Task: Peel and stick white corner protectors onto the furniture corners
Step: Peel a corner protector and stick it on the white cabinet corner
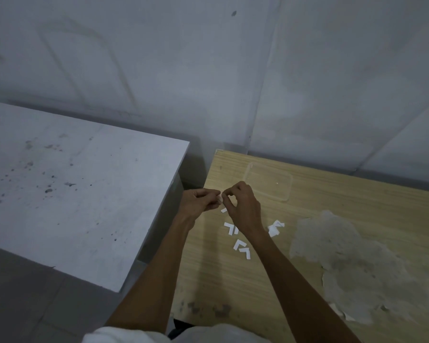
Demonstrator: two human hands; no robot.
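1. Corner protector [220,199]: a small white piece held between your two hands, just above the left edge of the wooden table [233,293]. Fingertips cover most of it, so you cannot tell whether the backing is on or off.
2. Your left hand [200,203] comes in from 9 o'clock with its fingers curled, thumb and forefinger clamped on the piece. Your right hand [243,206] pinches it from 3 o'clock, its other fingers bent above.
3. Loose protectors [236,245], white L-shapes, lie flat on the wood from 6 to 4 o'clock of your hands. Several trail beneath your right wrist. One more sits on the far side of that forearm and is partly hidden by it.
4. At 9 o'clock the grey cabinet [72,181] runs its right edge close along your left forearm. A narrow dark gap parts it from the table.
5. At 1 o'clock a clear tray [270,184] sits just beyond your right knuckles. It is see-through and faint, and your hand hides its near left corner.
6. Bare wood lies open at 3 o'clock, between the tray and a worn patch [357,256] at 4 o'clock, where the surface has peeled and flakes lift along the lower rim.
7. The wall [208,70] stands close behind both pieces of furniture at 12 o'clock. The table's right side is cut off, and a white garment [134,335] at 6 o'clock covers part of its near edge.
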